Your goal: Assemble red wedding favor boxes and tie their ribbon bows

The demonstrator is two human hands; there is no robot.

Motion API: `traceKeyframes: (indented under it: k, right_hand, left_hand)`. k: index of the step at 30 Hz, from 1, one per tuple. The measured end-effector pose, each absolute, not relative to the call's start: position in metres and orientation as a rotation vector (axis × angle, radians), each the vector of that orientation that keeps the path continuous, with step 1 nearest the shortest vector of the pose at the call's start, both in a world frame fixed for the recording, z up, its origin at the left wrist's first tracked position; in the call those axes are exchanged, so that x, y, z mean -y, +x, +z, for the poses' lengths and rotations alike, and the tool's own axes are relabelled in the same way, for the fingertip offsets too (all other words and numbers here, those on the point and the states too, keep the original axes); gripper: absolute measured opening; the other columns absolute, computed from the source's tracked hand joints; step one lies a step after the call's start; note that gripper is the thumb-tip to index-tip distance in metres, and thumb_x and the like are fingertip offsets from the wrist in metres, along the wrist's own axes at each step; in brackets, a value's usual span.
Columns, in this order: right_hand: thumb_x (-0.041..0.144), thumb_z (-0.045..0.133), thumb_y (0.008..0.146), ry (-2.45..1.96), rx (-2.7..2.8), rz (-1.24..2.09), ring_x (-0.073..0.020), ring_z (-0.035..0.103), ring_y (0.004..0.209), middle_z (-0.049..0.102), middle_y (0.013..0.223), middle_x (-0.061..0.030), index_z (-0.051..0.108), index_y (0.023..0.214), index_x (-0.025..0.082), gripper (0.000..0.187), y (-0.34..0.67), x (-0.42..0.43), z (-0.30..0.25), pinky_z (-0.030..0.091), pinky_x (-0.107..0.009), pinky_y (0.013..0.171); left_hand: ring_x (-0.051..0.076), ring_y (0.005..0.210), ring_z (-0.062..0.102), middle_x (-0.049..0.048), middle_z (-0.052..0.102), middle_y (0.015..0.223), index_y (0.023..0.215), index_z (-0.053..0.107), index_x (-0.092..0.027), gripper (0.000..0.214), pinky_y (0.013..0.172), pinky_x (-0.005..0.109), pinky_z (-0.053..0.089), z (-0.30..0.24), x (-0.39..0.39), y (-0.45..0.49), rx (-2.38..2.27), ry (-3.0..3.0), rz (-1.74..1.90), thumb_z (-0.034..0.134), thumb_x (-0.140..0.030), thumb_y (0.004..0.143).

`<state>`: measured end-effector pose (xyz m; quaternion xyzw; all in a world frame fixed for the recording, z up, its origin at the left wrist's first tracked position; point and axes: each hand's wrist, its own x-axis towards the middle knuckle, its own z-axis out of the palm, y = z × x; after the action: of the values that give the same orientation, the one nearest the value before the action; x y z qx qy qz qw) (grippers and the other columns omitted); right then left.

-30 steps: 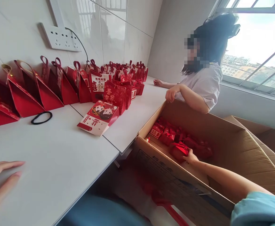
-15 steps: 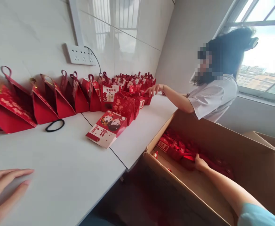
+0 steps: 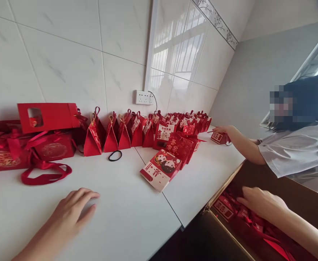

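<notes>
Two bare hands, two very different situations! The right hand (image 3: 262,201) is over the interior of a deep brown cardboard carton (image 3: 302,201), where small red paper boxes with pale printed labels (image 3: 224,208) sit jumbled with glossy red ribbon (image 3: 278,248); the step in hand looks like handling or picking among those boxes. What does the next move call for? I'd say a clean hold on a single box, fingers kept clear of the loose ribbon, which could snag a neighbour. Now the grip: the right fingers bend downward with the thumb close by, but whether they have closed on anything, or even touch a box, I cannot tell. No such doubt at the left hand (image 3: 75,210), low over the smooth white tabletop (image 3: 115,224): fingers loosely curled, thumb apart, a clear gap and nothing in it. Near it are a dark red ribbon loop (image 3: 43,180) and a thin black elastic band (image 3: 114,160). Across the table, a red-and-cream printed paper box (image 3: 161,170) lies tilted, and at the far side a co-worker's hand (image 3: 226,131) is at a small red box with a white label (image 3: 219,139).
</notes>
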<state>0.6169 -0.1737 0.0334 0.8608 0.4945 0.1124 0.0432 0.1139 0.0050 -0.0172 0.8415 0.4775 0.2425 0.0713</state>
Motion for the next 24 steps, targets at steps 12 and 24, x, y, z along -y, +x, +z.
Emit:
traceKeyframes:
  k: [12,24]
  right_hand:
    - [0.001,0.044,0.084,1.226,-2.825,1.014,-0.0286,0.058,0.111,0.063,0.113,-0.0164,0.063,0.107,0.015,0.033,0.478,0.037,0.027,0.050,-0.048,0.091]
    - [0.027,0.042,0.096,1.790,-3.381,0.497,-0.0158,0.066,0.075,0.069,0.089,-0.0078,0.057,0.094,0.018,0.018,0.429,0.000,0.052,0.055,-0.027,0.061]
  left_hand:
    - [0.021,0.093,0.061,0.0036,0.065,0.096,0.094,0.063,-0.024,0.024,0.081,0.036,0.049,-0.002,0.011,0.118,-1.293,2.572,0.709,0.041,-0.029,0.085]
    - [0.026,0.103,0.059,0.0087,0.061,0.112,0.114,0.053,-0.021,0.033,0.087,0.043,0.049,0.006,0.022,0.121,-1.380,2.337,0.750,0.040,-0.038,0.089]
